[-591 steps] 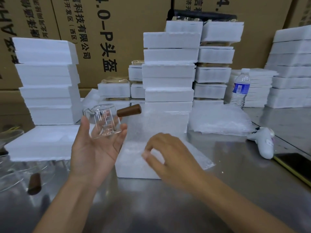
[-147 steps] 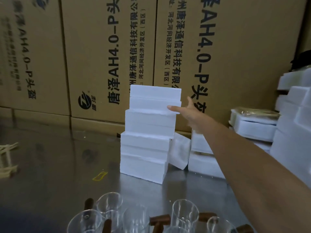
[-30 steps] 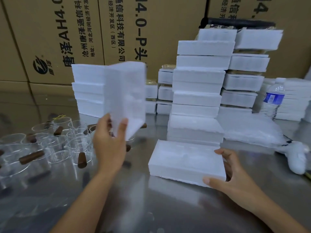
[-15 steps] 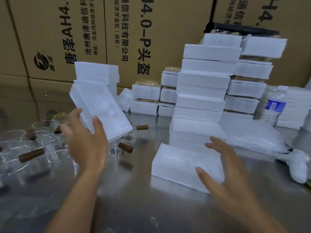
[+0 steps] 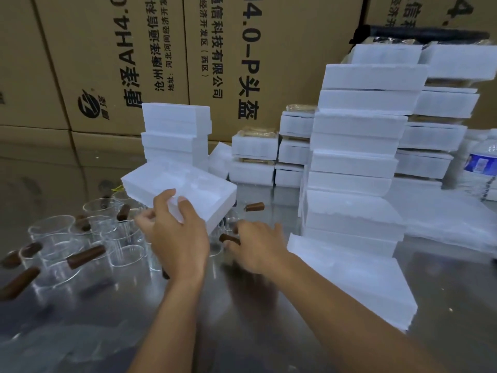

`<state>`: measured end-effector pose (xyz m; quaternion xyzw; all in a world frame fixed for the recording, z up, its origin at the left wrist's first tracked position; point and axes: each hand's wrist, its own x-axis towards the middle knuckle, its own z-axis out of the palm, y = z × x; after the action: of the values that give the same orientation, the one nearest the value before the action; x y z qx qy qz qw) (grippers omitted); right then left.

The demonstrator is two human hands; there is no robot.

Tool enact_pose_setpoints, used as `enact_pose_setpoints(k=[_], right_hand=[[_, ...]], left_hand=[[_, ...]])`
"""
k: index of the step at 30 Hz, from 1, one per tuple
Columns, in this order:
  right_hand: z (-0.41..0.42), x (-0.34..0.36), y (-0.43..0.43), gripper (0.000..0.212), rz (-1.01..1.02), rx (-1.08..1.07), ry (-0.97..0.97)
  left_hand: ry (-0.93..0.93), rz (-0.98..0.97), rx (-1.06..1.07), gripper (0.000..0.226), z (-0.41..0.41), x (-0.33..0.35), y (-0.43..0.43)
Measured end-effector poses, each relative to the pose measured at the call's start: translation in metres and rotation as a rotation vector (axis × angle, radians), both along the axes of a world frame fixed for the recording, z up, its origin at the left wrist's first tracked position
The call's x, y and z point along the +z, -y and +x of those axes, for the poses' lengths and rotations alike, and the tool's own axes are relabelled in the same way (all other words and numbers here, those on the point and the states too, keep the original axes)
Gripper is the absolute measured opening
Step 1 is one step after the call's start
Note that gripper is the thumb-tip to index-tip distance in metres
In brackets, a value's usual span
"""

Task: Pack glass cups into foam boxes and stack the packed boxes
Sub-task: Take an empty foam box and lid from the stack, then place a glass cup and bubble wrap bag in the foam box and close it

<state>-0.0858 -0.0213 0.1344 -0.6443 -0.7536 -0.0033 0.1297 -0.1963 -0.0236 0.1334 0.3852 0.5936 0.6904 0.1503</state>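
Gripping foam box (image 5: pixel 193 188) edge, left fingers (image 5: pixel 185 207) curled; right fingers (image 5: pixel 240 238) touch cup handle (image 5: pixel 228 239), grip unclear.

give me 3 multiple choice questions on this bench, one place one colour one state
1. Where do the loose glass cups stand? A on a chair B on the table, at left C in a bucket
2. The cup handles are: A blue B white C brown
3. The open foam tray over the cups is: A lifted and tilted B flat on the table C broken in pieces
Answers: 1 B, they crowd the steel top at left; 2 C, every stub looks brown; 3 A, it hangs tilted, clear of the steel.
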Motion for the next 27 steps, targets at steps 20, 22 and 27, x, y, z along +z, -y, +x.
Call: enact_pose_setpoints(k=[20,22,27], right_hand=[[0.106,0.009,0.055,0.013,0.407,-0.012,-0.622],[0.114,0.01,0.063,0.013,0.397,0.015,-0.667],[0.134,0.016,0.079,0.02,0.345,0.087,-0.708]], left_hand=[[-0.233,-0.19,-0.05,0.057,0.005,-0.004,0.005],[-0.375,-0.202,-0.005,0.057,0.003,-0.006,0.007],[-0.504,-0.146,0.08,0.051,0.006,-0.004,0.013]])
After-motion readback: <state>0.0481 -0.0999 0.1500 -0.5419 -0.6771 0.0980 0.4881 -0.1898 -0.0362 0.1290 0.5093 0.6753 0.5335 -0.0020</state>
